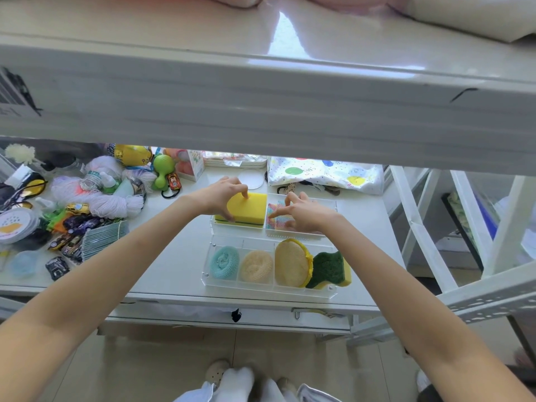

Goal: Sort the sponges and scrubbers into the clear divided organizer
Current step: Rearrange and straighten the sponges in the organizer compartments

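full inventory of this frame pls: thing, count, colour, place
organizer: 1, clear, front of shelf
round scrubbers: 2, teal and cream, its two left sections
mesh pad: 1, yellow, next section right
green sponge: 1, green on yellow, rightmost section
trays: 2, clear, behind organizer
yellow sponge: 1, left tray
cloth: 1, multicolour, right tray
toy cars: several, mixed, left clutter
yarn: white skeins, left
dotted bag: 1, white, back right
left hand: gripping yellow sponge
right hand: fingers on cloth
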The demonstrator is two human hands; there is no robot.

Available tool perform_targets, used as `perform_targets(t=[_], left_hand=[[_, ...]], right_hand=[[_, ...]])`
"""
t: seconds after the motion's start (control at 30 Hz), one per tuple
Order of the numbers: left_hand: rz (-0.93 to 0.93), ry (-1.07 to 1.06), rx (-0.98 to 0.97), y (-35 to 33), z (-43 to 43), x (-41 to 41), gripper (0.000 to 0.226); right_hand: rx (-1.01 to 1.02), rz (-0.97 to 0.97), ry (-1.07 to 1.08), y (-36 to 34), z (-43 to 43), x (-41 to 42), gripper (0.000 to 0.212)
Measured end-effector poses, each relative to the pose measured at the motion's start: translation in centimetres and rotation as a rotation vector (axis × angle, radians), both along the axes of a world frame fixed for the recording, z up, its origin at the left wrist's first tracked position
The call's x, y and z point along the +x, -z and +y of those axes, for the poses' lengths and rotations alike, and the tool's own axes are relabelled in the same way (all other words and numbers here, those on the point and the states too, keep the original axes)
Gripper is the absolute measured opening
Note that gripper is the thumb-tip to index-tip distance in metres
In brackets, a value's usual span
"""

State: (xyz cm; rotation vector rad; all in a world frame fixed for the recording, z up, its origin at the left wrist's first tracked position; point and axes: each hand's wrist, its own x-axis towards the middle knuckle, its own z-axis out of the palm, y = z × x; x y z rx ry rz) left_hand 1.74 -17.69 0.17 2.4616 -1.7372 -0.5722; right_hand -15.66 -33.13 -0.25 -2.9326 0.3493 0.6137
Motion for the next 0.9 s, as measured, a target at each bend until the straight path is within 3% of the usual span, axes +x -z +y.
perform_targets(t=[0.27,0.53,0.9], left_hand=[[0.013,-0.012,-0.014,0.1,0.3,0.0,0.065],[0.024,-0.014,-0.018,0.1,0.4,0.2,0.064],[0.023,-0.001,-0.018,0.0,0.2,-0.1,0.064]], right_hand=[[0.002,-0.001,-0.031,0.0,1.1,1.1,0.035],[-0.089,0.024,-0.057,0.7,1.5,1.3,0.049],[-0.111,0.048,-0.017,0.7,0.5,0.1,0.044]])
